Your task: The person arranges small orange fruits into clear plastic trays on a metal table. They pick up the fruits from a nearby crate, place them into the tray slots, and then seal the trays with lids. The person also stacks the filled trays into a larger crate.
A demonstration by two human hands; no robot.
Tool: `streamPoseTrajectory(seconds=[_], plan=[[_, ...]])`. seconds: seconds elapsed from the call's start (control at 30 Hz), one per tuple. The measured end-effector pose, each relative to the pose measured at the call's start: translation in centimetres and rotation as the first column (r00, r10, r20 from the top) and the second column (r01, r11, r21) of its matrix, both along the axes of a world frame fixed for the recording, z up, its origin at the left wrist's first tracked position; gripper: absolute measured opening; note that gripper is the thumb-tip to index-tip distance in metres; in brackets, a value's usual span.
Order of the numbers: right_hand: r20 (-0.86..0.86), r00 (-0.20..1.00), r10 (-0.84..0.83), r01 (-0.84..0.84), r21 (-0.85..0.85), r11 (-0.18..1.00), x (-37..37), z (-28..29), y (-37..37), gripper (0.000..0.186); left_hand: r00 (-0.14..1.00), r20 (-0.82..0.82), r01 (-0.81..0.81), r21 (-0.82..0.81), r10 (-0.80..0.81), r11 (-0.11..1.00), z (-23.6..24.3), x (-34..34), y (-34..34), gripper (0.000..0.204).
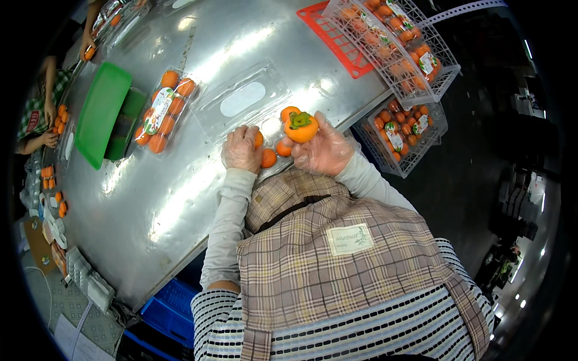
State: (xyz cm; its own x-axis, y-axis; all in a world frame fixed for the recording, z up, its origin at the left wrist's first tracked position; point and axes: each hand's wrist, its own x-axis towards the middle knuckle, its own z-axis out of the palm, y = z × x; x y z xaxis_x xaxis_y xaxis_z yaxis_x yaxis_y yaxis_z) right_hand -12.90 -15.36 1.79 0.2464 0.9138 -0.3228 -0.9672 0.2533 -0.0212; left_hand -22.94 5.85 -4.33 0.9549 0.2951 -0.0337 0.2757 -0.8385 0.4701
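At the near edge of the metal surface [180, 198], the person's R grip [325, 150] was part-closed, thumb & fingers round one persimmon [303, 133], orange, leafy green top facing up. L grip [242, 150] was palm-down, fingers half-curled, w/ a loose persimmon [259, 139] right at the fingertips; couldn't tell if it had hold of that or just rested there.

Btwn the two grips lay a couple more fruits [268, 158], close together, & another fruit [289, 112] sat just past the held one, partly hidden by it. Clear plastic tray [270, 127] showed btwn the grips too, mostly covered.

Ahead of L grip: flat clear plastic piece [242, 99] w/ white oval. Farther L of L grip, a labelled fruit pkg [174, 107], then a green box [99, 114] just beyond it. Way out L, near the far edge, a co-worker's hand [49, 139] was by some orange fruit [61, 118]; another co-worker's hand [88, 43] was farther up.

Beyond R grip, off R: a red slatted crate [355, 70], plus a pale crate [415, 96] of fruit pkgs. Nearer R grip, lower down past the edge, a grey crate [421, 151] held more. Well behind L grip, below surface level, blue crates [171, 307].
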Motion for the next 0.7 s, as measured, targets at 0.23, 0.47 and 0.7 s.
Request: streamPoseTrajectory(seconds=[0.23, 0.47, 0.7], plan=[[0.245, 0.969, 0.031, 0.013, -0.177, 0.984, -0.6, -0.4, 0.2, 0.062, 1.0, 0.028, -0.009, 0.033, 0.008, 0.999, -0.1, 0.1, -0.3, 0.042], [0.849, 0.201, 0.488, 0.427, -0.525, 0.736, 2.0, 0.5, 2.2, 0.061, 0.998, 0.036, -0.054, 0.078, 0.052, 0.995, 0.2, -0.3, -0.4, 0.041], [0.338, -0.569, 0.749, 0.623, -0.417, 0.662, 3.7, -2.5, 5.7, 0.053, 0.99, 0.118, -0.075, 0.01, 0.074, 0.997, -1.2, -0.6, 0.0, 0.042]])
